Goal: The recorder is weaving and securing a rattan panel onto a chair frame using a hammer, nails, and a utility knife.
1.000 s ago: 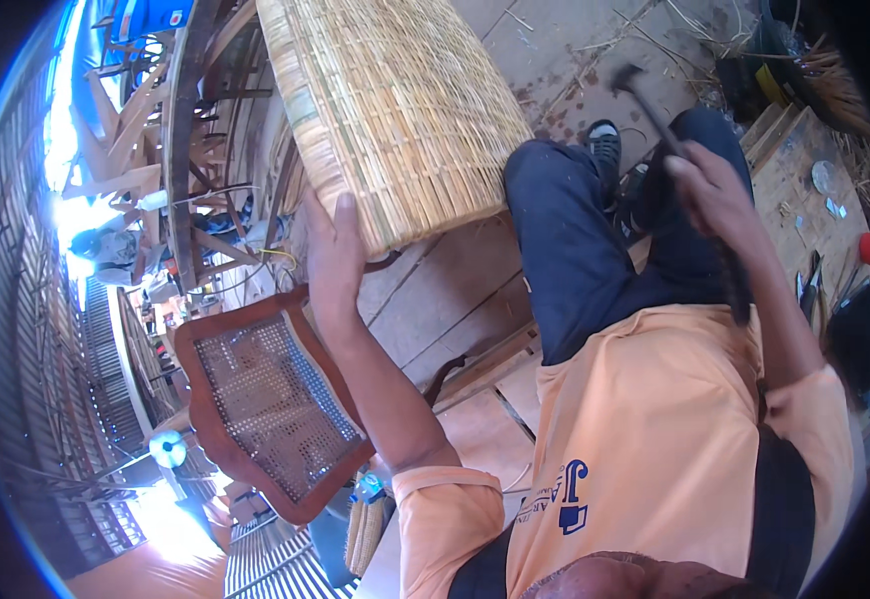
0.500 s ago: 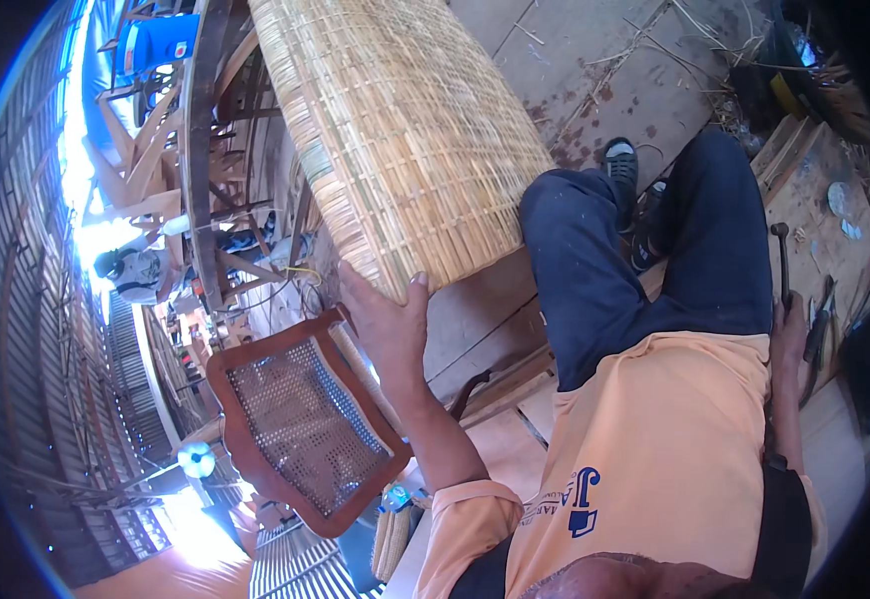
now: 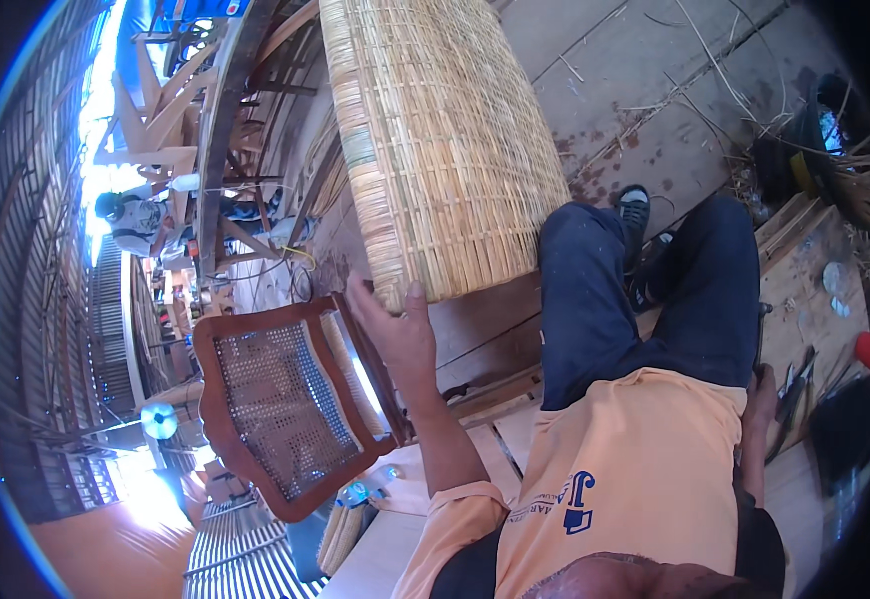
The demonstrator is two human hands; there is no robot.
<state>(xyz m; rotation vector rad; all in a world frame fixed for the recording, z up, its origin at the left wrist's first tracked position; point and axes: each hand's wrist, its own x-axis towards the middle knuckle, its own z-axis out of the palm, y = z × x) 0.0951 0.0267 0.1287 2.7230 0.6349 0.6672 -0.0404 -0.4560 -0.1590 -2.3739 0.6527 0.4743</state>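
Observation:
A large box-shaped woven wicker piece (image 3: 445, 150), straw-coloured with a thick wrapped edge, reaches from the top of the view to beside my left knee. My left hand (image 3: 400, 334) holds its near left corner, thumb on the near edge and fingers spread around the left side. Down by my right thigh, my right hand (image 3: 762, 391) is closed around the handle of a hammer (image 3: 763, 308). The hammer's head points away from me, and part of its handle is hidden by my leg.
A brown wooden chair back with cane mesh (image 3: 275, 404) stands close left of my left forearm. Hand tools (image 3: 799, 394) and a red object (image 3: 869, 351) lie on boards at the right. Another person (image 3: 140, 222) is far left, near wooden frames (image 3: 160, 110).
The view has shifted, so the wicker piece appears farther right. My left hand stays at its corner. My right hand and the hammer sit lower in view, with less of the hammer showing.

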